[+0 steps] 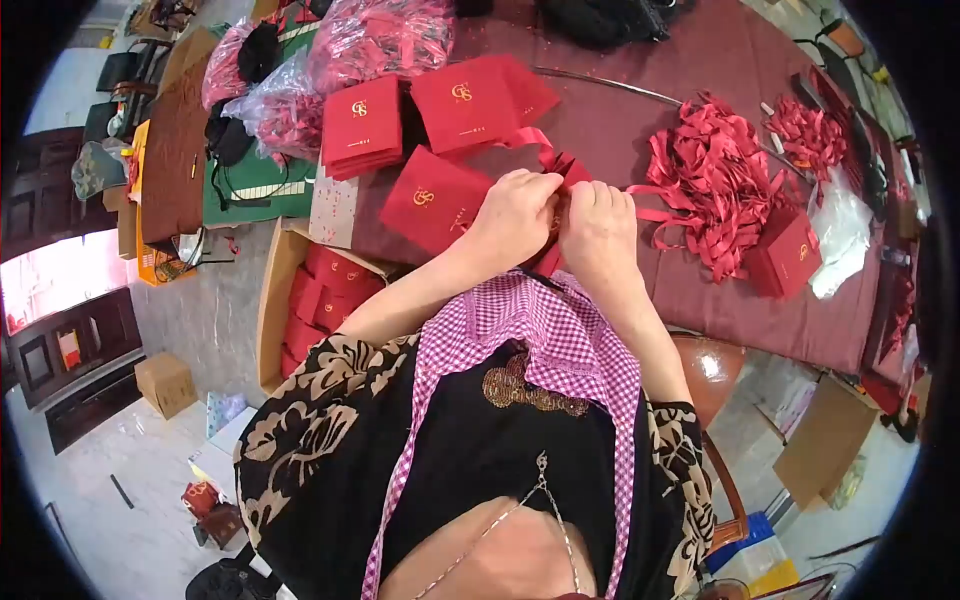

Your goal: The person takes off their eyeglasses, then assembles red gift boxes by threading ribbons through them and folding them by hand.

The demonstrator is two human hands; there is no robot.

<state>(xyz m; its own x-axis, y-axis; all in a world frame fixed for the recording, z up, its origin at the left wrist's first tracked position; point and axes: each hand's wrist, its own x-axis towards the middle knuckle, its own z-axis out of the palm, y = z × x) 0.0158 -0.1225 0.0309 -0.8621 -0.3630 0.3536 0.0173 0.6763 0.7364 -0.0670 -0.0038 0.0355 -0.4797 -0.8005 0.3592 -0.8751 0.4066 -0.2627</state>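
My left hand [513, 222] and my right hand [598, 228] meet close together at the table's near edge, fingers closed in a pinch. Between them is a dark red gift bag [567, 172], mostly covered by the fingers. A red ribbon [526, 136] curls beside it, and another strip [655, 202] runs from the right hand towards the heap. Just left of my left hand lies a flat red bag [430, 200] with a gold logo. Beyond it are a stack of red bags [361, 125] and more bags [465, 100].
On the right, a heap of red ribbons [715, 180] lies near a standing red bag [785, 252] and clear plastic [840, 230]. Plastic-wrapped bundles [380, 40] are at the back left. A cardboard box [270, 310] of red bags stands below the table's left side.
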